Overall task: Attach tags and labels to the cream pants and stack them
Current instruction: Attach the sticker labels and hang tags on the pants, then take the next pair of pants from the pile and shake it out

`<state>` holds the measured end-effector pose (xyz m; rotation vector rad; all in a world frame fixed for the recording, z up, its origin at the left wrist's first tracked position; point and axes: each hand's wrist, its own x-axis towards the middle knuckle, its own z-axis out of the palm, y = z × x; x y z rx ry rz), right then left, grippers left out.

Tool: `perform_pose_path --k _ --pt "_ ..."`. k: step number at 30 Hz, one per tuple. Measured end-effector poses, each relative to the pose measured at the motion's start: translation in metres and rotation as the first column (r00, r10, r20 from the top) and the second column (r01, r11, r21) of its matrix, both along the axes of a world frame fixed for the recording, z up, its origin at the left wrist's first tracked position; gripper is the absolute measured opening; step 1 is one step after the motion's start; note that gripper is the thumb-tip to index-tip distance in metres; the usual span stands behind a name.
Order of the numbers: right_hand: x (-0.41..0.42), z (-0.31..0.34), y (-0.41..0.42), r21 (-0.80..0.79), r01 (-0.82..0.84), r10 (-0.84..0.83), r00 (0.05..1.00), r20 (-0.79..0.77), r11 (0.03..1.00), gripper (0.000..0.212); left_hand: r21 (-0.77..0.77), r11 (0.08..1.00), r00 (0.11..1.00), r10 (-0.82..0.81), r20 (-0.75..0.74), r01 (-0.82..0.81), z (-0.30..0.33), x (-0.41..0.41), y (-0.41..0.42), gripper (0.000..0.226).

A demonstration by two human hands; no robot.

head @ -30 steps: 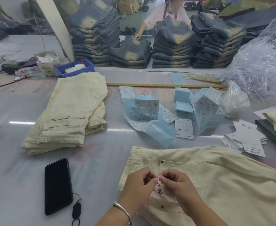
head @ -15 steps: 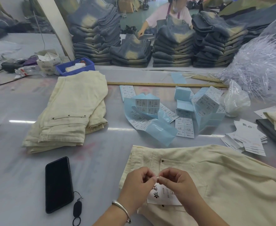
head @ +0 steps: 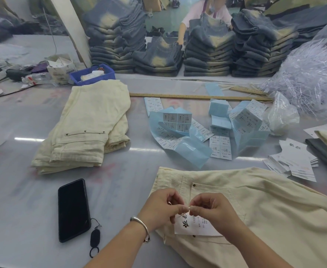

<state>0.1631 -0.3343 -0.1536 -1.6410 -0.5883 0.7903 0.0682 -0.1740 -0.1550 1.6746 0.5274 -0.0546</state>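
Both hands work close together over the cream pants (head: 265, 213) spread flat on the near right part of the grey table (head: 19, 200). The left hand (head: 161, 206), with a metal bangle (head: 141, 227) on its wrist, has its fingers curled and pinches something small at its fingertips; the right hand (head: 212, 211) meets it tip to tip, its fingers curled too, pinching at the same spot, though what sits between them is too small to make out. Just below the fingertips a white hang tag (head: 192, 227) with black characters lies on the pants, partly under the right hand, beside the back pocket. A folded stack of cream pants (head: 87, 130) rests well to the left on the table, further away. Blue-backed sheets of printed labels (head: 178, 132) are scattered in the middle, and a loose pile of white hang tags (head: 294, 161) lies near the right edge. A black phone (head: 72, 209) lies to the left of the hands, with a small black fob (head: 95, 239) on a cord touching its lower corner. A long wooden ruler (head: 197, 97) lies across the table beyond the labels
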Motion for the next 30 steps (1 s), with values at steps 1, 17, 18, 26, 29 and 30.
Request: perform_pose_path --k 1,17,18,26,29,30 --pt "0.000 0.000 0.000 0.004 0.002 -0.002 1.000 -0.009 1.000 0.006 0.000 1.000 1.000 0.003 0.003 -0.003 -0.001 0.000 0.000 0.019" --pt "0.013 0.002 -0.080 -0.351 0.437 -0.261 0.855 0.448 0.828 0.023 0.874 0.358 0.915 -0.352 -0.198 0.327 -0.010 0.077 0.003 0.054" --pt "0.011 0.002 -0.097 -0.389 0.490 -0.295 0.837 0.461 0.780 0.027 0.859 0.348 0.902 -0.352 -0.251 0.375 -0.013 0.085 0.001 0.060" --pt "0.000 -0.010 -0.191 -0.721 0.492 -0.379 0.863 0.333 0.488 0.004 0.762 0.427 0.870 -0.315 -0.379 0.486 -0.020 0.131 -0.020 0.076" --pt "0.003 -0.009 -0.196 -0.721 0.468 -0.358 0.878 0.317 0.511 0.015 0.690 0.458 0.827 -0.348 -0.441 0.560 -0.012 0.142 -0.039 0.064" --pt "0.003 -0.010 -0.198 -0.712 0.468 -0.347 0.880 0.324 0.523 0.020 0.649 0.463 0.797 -0.377 -0.471 0.603 -0.007 0.146 -0.046 0.058"
